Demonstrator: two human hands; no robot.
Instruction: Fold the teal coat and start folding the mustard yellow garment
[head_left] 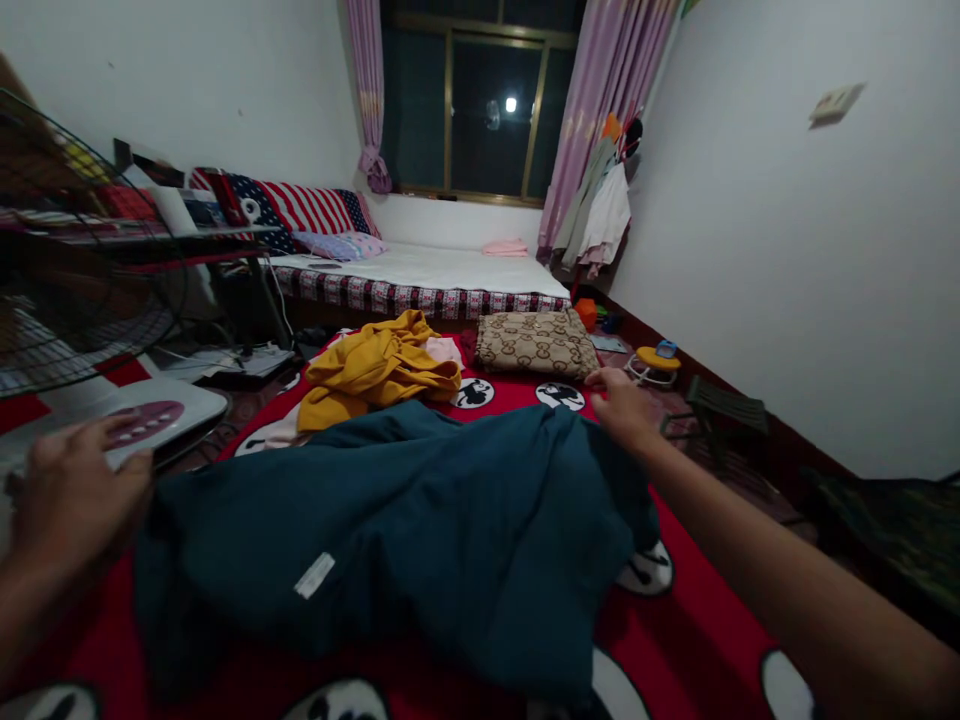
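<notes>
Red bedspread [697,610] fills the lower frame. On it, the teal garment [420,540] lies spread, long axis left to right across mid-frame, between my hands. My left hand [75,490] at far left pinches the garment's left edge, fingers curled over it. My right hand [622,405] right of centre grips the upper right edge, fingers closed on cloth. Yellow garment [379,370] sits behind, upper centre, apart.

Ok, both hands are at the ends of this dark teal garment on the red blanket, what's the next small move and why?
Probably pull the two ends apart to flatten it. The left hand and right hand already grip opposite edges of the teal garment, which lies bunched and creased across the red panda-print blanket, its white label showing.
</notes>
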